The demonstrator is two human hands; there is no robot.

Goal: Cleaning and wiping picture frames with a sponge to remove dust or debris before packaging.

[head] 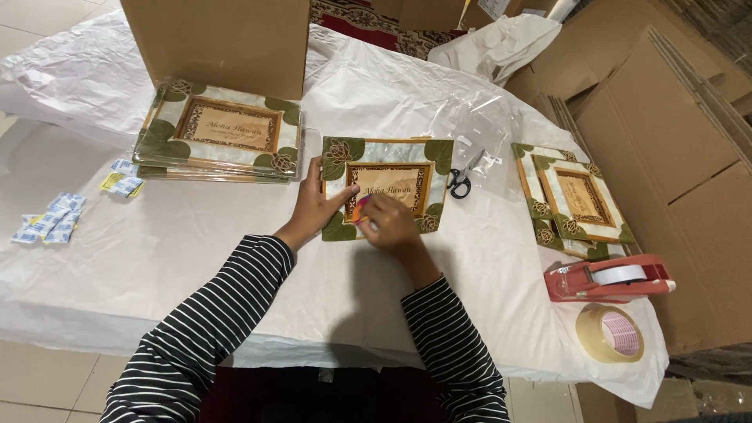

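A decorated picture frame [407,160] with green leaf corners and a wooden inner border lies flat in the middle of the white-covered table [180,258]. My left hand [317,207] rests flat on its left side, fingers spread. My right hand [389,223] presses a small pink and orange object [360,210] against the frame's lower middle. Both arms wear black-and-white striped sleeves.
A stack of similar frames [219,141] sits at the left before a cardboard box [227,43]. More frames [572,200] lie at the right, with scissors [464,180], clear plastic bags [478,117], a red tape dispenser [607,278], a tape roll [611,333] and small blue-white packets [51,223].
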